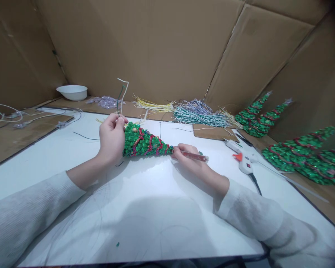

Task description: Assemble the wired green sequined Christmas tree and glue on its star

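Bowl (72, 92), white and round, sat far left. Left hand (111, 137) gripped the wide base of a green beaded cone tree (145, 142) lying sideways on the glossy white table (145, 216). Right hand (190, 158) pinched its tip, grasping a thin red stick (194, 156). Glue gun (244, 160) lay rightward.

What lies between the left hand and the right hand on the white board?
In the head view, a green sequined cone tree lies on its side between them: the left hand grips its wide base, the right hand is at its tip.
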Motion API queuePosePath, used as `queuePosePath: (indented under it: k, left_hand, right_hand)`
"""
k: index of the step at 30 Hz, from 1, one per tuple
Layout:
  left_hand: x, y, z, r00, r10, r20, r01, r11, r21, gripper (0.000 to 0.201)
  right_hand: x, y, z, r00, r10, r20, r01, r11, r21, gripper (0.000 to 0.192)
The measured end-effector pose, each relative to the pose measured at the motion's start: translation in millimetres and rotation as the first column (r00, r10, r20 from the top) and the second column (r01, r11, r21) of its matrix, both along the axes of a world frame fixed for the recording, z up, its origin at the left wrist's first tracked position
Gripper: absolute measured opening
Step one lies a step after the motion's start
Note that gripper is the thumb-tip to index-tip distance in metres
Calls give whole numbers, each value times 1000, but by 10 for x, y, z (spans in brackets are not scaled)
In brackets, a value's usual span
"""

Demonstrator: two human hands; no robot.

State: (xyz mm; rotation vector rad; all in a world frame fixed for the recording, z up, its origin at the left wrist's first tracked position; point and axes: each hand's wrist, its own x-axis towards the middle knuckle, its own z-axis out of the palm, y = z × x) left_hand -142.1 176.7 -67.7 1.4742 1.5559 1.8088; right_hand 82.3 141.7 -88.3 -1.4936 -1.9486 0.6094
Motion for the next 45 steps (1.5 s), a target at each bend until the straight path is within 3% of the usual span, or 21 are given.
queuePosePath:
  k: [10,17,19,22,25,32,45]
  left_hand:
    - [-4,-44,5,999,2,-54,6,988,155,17]
    - [55,-153,67,974,39,-225,24,962,273,17]
    - [53,-159,65,956,-14,-293,98,957,274,17]
    - [24,-133,49,909,-189,-372,276,941,196,17]
    - [-8,-101,42,883,-235,-407,323,932,163,16]
    - [24,-109,98,877,-102,-469,204,964,171,15]
    - [127,-157,145,912,-40,-408,94,989,115,16]
  right_hand:
    - [1,-79,-61,996,72,-43,-70,996,52,33]
    - [1,-90,-81,994,92,-53,-87,992,95,32]
    - [5,-74,-94,995,86,-43,-82,992,97,32]
    - [12,-59,-106,997,72,-25,-70,994,81,33]
    - [16,-57,-107,996,87,-15,-85,992,97,33]
    - [5,-42,-78,990,140,-4,-139,985,101,31]
    - [-99,96,46,995,92,39,-93,996,13,34]
